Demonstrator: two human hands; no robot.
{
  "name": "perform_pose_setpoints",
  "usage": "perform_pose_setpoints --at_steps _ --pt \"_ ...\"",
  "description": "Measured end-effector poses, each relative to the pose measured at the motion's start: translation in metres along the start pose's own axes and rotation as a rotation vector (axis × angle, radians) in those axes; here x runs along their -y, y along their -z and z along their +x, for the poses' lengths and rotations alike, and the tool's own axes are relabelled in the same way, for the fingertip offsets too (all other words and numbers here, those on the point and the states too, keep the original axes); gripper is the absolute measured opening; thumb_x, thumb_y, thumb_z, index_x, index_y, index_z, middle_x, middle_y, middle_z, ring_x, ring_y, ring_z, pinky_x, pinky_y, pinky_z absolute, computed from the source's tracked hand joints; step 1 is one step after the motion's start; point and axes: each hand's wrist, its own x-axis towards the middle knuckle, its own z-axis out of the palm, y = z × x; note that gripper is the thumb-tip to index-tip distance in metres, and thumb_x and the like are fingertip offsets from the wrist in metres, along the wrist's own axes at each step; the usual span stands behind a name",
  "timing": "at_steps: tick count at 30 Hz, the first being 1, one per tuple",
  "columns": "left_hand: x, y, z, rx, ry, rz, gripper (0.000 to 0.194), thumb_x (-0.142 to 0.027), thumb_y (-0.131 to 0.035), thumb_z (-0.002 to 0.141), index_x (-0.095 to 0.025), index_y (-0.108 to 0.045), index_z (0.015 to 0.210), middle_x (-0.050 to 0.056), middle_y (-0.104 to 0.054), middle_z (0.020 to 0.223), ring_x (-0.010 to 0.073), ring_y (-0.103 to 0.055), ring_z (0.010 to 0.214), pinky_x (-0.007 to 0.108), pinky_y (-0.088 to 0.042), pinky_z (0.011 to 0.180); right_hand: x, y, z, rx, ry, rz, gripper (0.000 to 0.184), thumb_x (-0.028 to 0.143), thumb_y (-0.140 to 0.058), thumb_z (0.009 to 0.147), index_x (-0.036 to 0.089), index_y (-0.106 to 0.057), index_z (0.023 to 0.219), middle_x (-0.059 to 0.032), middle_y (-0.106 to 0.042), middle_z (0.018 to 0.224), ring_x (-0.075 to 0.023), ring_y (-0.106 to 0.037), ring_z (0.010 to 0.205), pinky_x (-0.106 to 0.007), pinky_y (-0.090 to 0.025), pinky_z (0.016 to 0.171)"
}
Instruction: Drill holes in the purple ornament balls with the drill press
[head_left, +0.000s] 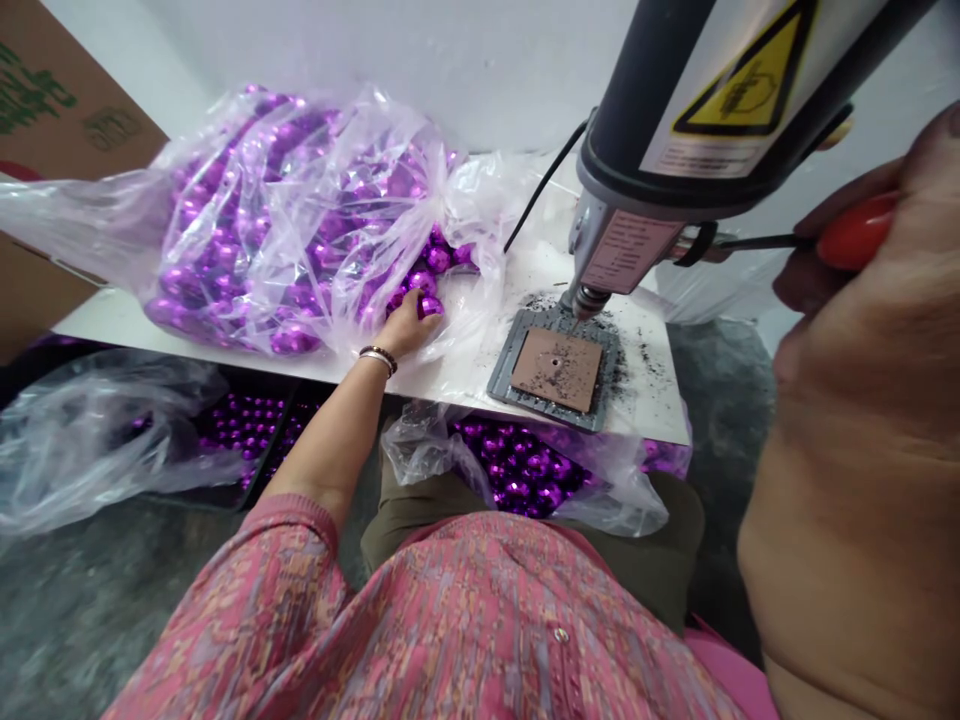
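My left hand reaches into the mouth of a clear plastic bag full of shiny purple balls, and its fingers close around one purple ball. A bangle sits on that wrist. My right hand is raised close to the camera at the right, wrapped round the red knob of the lever of a small drill press. The drill's tip hangs just above a brown square plate with a small hole, set on a grey base.
The white table carries dark dust around the grey base. Below its front edge, another bag of purple balls rests on my lap, and a dark tray of purple balls stands on the floor at left. A cardboard box is at far left.
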Motion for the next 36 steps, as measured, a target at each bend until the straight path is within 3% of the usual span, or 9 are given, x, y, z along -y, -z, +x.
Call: perform_pose_setpoints --at_steps 4,7,10,14,17,20,26,31,36 --pt "-0.009 0.006 -0.015 0.186 0.016 -0.661 0.074 -0.033 -0.070 0.090 -0.026 -0.044 0.159 0.002 -0.073 0.097 0.0122 -0.067 0.071 0.024 -0.053 0.067 0.002 0.000 -0.003 -0.006 -0.023 -0.024 0.052 0.059 -0.046 0.101 0.013 -0.039 0.076 -0.0004 -0.042 0.068 0.0002 -0.040 0.058 -0.022 -0.028 0.061" --pt "-0.021 0.006 -0.034 0.458 -0.024 -1.098 0.076 -0.036 -0.078 0.087 -0.028 -0.045 0.154 -0.003 -0.069 0.087 0.0099 -0.067 0.064 0.020 -0.050 0.060 0.006 -0.001 -0.005 -0.039 -0.040 -0.052 0.054 0.058 -0.047 0.101 0.011 -0.041 0.076 -0.0008 -0.044 0.070 0.0014 -0.041 0.061 -0.020 -0.030 0.064" --pt "-0.031 -0.005 -0.052 0.663 -0.046 -1.245 0.070 -0.036 -0.086 0.084 -0.028 -0.053 0.145 0.000 -0.074 0.096 0.0136 -0.074 0.073 0.022 -0.055 0.064 0.010 -0.003 -0.004 0.017 -0.004 -0.012 0.047 0.047 -0.044 0.103 0.011 -0.036 0.074 0.0001 -0.040 0.067 0.0030 -0.038 0.062 -0.018 -0.030 0.066" --pt "-0.039 -0.030 -0.064 0.780 0.012 -1.231 0.063 -0.035 -0.092 0.081 -0.026 -0.058 0.133 0.003 -0.077 0.100 0.0193 -0.080 0.084 0.026 -0.059 0.071 0.018 -0.004 -0.002 0.084 0.010 0.028 0.037 0.038 -0.038 0.105 0.012 -0.032 0.079 0.0022 -0.036 0.067 0.0044 -0.036 0.062 -0.015 -0.032 0.069" --pt "-0.048 -0.046 -0.066 0.777 0.079 -1.133 0.062 -0.034 -0.094 0.079 -0.023 -0.058 0.129 0.002 -0.076 0.092 0.0181 -0.079 0.079 0.023 -0.055 0.064 0.023 -0.005 -0.001 0.100 0.002 0.015 0.037 0.036 -0.038 0.105 0.012 -0.031 0.078 0.0026 -0.033 0.065 0.0039 -0.035 0.062 -0.015 -0.032 0.069" --pt "-0.064 -0.057 -0.069 0.682 0.099 -0.992 0.062 -0.033 -0.088 0.085 -0.021 -0.057 0.137 0.001 -0.074 0.092 0.0109 -0.071 0.064 0.017 -0.041 0.051 0.027 -0.006 -0.001 0.123 -0.001 0.023 0.035 0.031 -0.037 0.106 0.013 -0.031 0.077 0.0032 -0.031 0.064 0.0034 -0.034 0.061 -0.016 -0.030 0.068" --pt "-0.088 -0.071 -0.073 0.561 -0.073 -0.693 0.047 -0.030 -0.076 0.092 -0.018 -0.067 0.136 0.000 -0.071 0.092 0.0050 -0.052 0.055 0.019 -0.038 0.051 0.029 -0.005 -0.001 0.132 -0.016 -0.010 0.041 0.030 -0.039 0.106 0.015 -0.030 0.068 0.0025 -0.034 0.060 0.0021 -0.038 0.060 -0.016 -0.035 0.068" --pt "-0.090 -0.082 -0.071 0.476 -0.164 -0.548 0.057 -0.032 -0.079 0.086 -0.020 -0.068 0.140 0.004 -0.076 0.110 0.0092 -0.058 0.068 0.023 -0.051 0.066 0.030 -0.004 0.000 0.155 -0.005 0.016 0.037 0.024 -0.035 0.106 0.017 -0.028 0.070 0.0046 -0.029 0.057 0.0033 -0.038 0.056 -0.014 -0.033 0.064" --pt "-0.095 -0.083 -0.071 0.362 -0.256 -0.393 0.067 -0.033 -0.085 0.079 -0.016 -0.071 0.142 0.008 -0.079 0.121 0.0230 -0.071 0.108 0.035 -0.055 0.103 0.030 -0.002 0.000 0.158 -0.004 -0.018 0.037 0.027 -0.034 0.105 0.015 -0.026 0.072 0.0043 -0.030 0.062 0.0063 -0.035 0.061 -0.012 -0.034 0.073"
